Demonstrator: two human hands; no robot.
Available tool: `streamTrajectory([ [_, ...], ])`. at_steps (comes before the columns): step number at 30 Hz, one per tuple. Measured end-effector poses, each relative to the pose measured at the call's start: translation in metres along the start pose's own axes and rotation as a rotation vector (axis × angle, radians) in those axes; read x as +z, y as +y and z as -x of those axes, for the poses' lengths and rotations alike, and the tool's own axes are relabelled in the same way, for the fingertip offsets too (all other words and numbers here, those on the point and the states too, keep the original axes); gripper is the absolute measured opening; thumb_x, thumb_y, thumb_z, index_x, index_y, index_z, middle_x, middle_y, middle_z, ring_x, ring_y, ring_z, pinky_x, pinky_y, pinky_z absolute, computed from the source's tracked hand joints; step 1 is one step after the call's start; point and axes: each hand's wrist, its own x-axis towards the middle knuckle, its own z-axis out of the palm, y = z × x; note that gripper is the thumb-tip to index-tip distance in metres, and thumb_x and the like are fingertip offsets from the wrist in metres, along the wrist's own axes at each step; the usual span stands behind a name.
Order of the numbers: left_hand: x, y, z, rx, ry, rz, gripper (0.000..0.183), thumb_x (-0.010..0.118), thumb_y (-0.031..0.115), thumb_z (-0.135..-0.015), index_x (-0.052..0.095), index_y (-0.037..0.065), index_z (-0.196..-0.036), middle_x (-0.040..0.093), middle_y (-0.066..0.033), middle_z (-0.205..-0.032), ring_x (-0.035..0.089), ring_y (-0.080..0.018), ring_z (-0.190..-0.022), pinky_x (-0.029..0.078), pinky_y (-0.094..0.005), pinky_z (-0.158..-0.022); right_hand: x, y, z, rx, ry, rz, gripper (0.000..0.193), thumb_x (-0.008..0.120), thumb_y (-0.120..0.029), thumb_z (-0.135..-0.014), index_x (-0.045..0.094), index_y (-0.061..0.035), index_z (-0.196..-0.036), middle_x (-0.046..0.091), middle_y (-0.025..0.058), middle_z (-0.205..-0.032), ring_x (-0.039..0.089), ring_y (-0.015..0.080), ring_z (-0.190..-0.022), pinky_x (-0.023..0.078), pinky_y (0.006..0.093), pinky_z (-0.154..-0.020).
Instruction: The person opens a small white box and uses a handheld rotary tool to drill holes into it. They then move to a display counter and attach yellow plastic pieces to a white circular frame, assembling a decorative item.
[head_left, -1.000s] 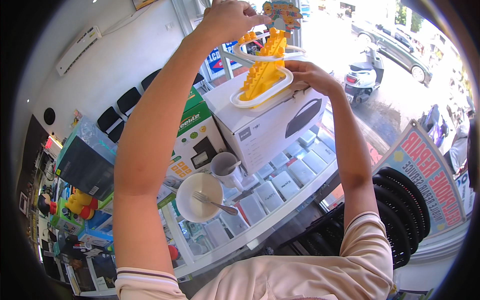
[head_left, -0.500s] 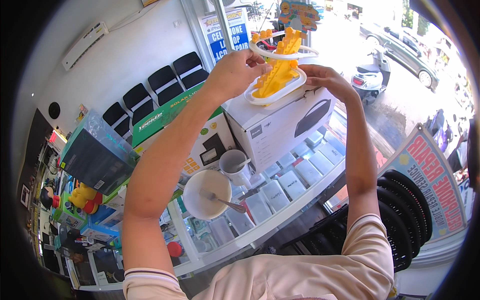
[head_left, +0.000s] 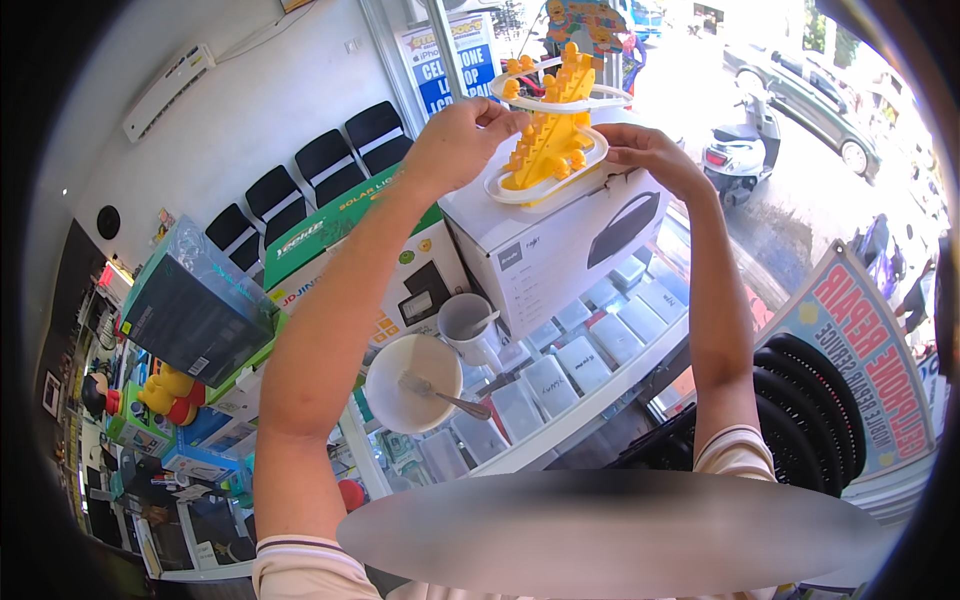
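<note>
A yellow and white duck track toy (head_left: 545,145) stands on top of a white box (head_left: 540,262). It has a yellow staircase with white looping tracks around it. Small yellow ducks (head_left: 571,163) sit on the lower loop, and more ducks (head_left: 519,65) are on the upper one. My left hand (head_left: 468,143) is at the staircase's left side, thumb and forefinger pinched together; whatever lies between the tips is hidden. At the right end of the lower loop, the thumb and fingers of my right hand (head_left: 652,157) close around the track's edge.
Nearer me on the glass display counter (head_left: 520,450) stand a white bowl (head_left: 400,392) with a fork (head_left: 455,402) and a white mug (head_left: 466,325) with a spoon. Green-topped (head_left: 345,225) and dark boxes (head_left: 195,310) are at the left. Stacked black chairs (head_left: 810,420) stand right.
Ducks now show on the right part of the lower loop, where none were plain before. My left hand has shifted slightly left of the staircase. My right hand stays at the loop's edge.
</note>
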Motion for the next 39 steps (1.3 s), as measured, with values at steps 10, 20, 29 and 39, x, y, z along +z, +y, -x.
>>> streamTrajectory([
  [10, -0.059, 0.000, 0.016, -0.112, -0.029, -0.114, 0.047, 0.061, 0.046, -0.103, 0.073, 0.003, -0.115, 0.072, -0.0041, -0.095, 0.061, -0.0131, -0.085, 0.049, -0.0299, -0.080, 0.003, -0.002, 0.002, 0.002, 0.083, 0.072, 0.048, 0.075, -0.032, -0.094, 0.069, -0.0104, -0.136, 0.073, 0.0086, -0.128, 0.068, 0.0196, -0.116, 0.048, 0.0344, -0.107],
  [20, -0.089, 0.032, 0.072, -0.032, 0.069, -0.186, 0.038, 0.064, 0.038, -0.102, 0.074, 0.002, -0.111, 0.074, -0.0091, -0.090, 0.065, -0.0179, -0.077, 0.053, -0.0334, -0.076, 0.012, 0.005, 0.039, -0.109, 0.593, -0.088, 0.033, 0.063, -0.020, -0.100, 0.071, -0.0005, -0.125, 0.074, 0.0096, -0.119, 0.067, 0.0174, -0.110, 0.049, 0.0334, -0.101],
  [29, -0.065, 0.048, 0.031, 0.354, 0.219, -0.262, 0.031, 0.067, 0.033, -0.100, 0.074, 0.004, -0.106, 0.072, -0.0102, -0.105, 0.062, -0.0263, -0.104, 0.050, -0.0400, -0.094, 0.025, -0.013, 0.057, -0.154, 0.677, -0.169, 0.032, 0.063, -0.024, -0.103, 0.071, -0.0009, -0.123, 0.074, 0.0092, -0.116, 0.068, 0.0158, -0.101, 0.050, 0.0307, -0.093],
  [39, -0.099, 0.069, 0.119, 0.487, 0.074, -0.419, 0.016, 0.068, 0.018, -0.095, 0.069, 0.005, -0.105, 0.065, -0.0109, -0.105, 0.058, -0.0290, -0.106, 0.045, -0.0412, -0.098, 0.101, 0.007, 0.198, -0.126, 0.780, -0.429, 0.031, 0.062, -0.027, -0.105, 0.072, 0.0023, -0.106, 0.075, 0.0097, -0.096, 0.066, 0.0137, -0.085, 0.050, 0.0291, -0.081],
])
